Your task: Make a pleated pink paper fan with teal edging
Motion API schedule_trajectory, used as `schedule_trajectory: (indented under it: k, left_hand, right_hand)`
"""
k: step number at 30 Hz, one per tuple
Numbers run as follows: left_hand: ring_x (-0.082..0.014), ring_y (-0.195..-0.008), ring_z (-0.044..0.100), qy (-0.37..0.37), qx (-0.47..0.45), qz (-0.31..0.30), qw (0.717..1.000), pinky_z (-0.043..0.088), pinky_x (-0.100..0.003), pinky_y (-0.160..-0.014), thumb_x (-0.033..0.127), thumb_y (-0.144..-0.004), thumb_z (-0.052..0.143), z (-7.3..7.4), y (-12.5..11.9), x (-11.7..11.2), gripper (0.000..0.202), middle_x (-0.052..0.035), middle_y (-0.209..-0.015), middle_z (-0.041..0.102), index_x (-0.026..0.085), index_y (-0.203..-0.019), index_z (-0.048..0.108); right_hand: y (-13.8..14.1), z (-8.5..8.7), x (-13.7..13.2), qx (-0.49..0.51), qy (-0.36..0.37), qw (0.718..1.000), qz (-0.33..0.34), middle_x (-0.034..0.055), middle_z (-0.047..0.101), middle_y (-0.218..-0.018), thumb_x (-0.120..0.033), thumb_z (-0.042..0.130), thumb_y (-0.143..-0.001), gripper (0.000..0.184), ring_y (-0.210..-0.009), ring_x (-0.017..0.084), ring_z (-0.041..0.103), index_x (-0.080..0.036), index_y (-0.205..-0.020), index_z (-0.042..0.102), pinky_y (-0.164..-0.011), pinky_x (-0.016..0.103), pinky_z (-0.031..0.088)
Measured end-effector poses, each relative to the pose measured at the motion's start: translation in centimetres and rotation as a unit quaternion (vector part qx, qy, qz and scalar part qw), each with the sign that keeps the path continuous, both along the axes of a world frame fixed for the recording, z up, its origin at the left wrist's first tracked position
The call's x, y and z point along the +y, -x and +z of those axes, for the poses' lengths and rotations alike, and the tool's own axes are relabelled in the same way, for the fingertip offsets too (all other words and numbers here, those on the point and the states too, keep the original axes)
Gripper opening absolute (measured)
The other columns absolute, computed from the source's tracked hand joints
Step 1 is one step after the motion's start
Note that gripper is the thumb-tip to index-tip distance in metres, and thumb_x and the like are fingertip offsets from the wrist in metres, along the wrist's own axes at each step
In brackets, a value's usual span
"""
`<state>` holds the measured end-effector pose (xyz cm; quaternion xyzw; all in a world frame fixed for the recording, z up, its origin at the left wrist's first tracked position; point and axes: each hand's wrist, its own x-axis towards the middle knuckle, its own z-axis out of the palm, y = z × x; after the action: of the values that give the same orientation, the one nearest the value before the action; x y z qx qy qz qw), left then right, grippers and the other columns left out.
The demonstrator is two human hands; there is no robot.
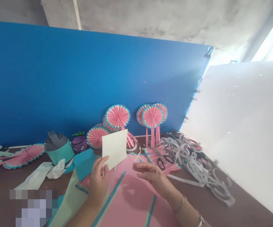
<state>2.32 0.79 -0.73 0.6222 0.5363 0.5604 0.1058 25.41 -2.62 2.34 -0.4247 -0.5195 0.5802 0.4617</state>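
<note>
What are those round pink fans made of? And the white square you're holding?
The fans look like matte paper: fine pleats spread from the middle, with blue-edged rims. The square in the left hand looks like thin pale paper or light card: flat, dull, standing up unbent.

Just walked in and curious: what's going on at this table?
A person is handling paper. The left hand holds up a cream paper square by its lower edge; the right hand hovers open beside it, over a pink sheet. Behind, pink pleated fans lean on the blue board; scissors lie nearby.
</note>
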Motion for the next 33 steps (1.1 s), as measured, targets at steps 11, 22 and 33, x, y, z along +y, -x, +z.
schedule_trajectory:
  k: [11, 22, 33]
  left_hand:
    - [-0.0222, -0.098, 0.061, 0.092, -0.165, -0.039, 0.981, 0.05, -0.035, -0.08, 0.027, -0.083, 0.051, -0.4, 0.1, 0.6, 0.066, -0.0122, -0.111, 0.057, 0.02, -0.142, 0.022]
    - [-0.0283, -0.091, 0.061, 0.154, -0.125, -0.042, 0.979, 0.048, -0.034, -0.075, 0.045, -0.078, 0.053, 0.9, 0.7, 0.5, 0.03, -0.0091, -0.089, 0.069, 0.018, -0.088, 0.063]
    - [-0.0177, -0.064, 0.059, 0.223, -0.349, -0.032, 0.91, 0.045, -0.026, -0.055, 0.054, -0.07, 0.062, 3.2, 0.0, -0.3, 0.038, -0.0017, -0.071, 0.064, 0.018, -0.084, 0.061]
  right_hand:
    - [-5.1, -0.8, 1.5, -0.693, -0.078, 0.661, -0.278, 0.0141, 0.061, -0.107, -0.019, 0.044, -0.084, 0.026, -0.098, 0.027, 0.057, -0.016, -0.1, 0.064, -0.078, 0.035, 0.04]
    - [-4.7, 0.9, 0.9, -0.732, -0.014, 0.634, -0.25, 0.0123, 0.066, -0.096, -0.025, 0.043, -0.086, 0.028, -0.093, 0.028, 0.06, -0.018, -0.106, 0.061, -0.077, 0.04, 0.035]
    - [-5.4, 0.9, 0.5, -0.729, -0.02, 0.633, -0.26, 0.0128, 0.063, -0.102, -0.029, 0.049, -0.079, 0.031, -0.093, 0.028, 0.06, -0.02, -0.106, 0.062, -0.079, 0.041, 0.036]
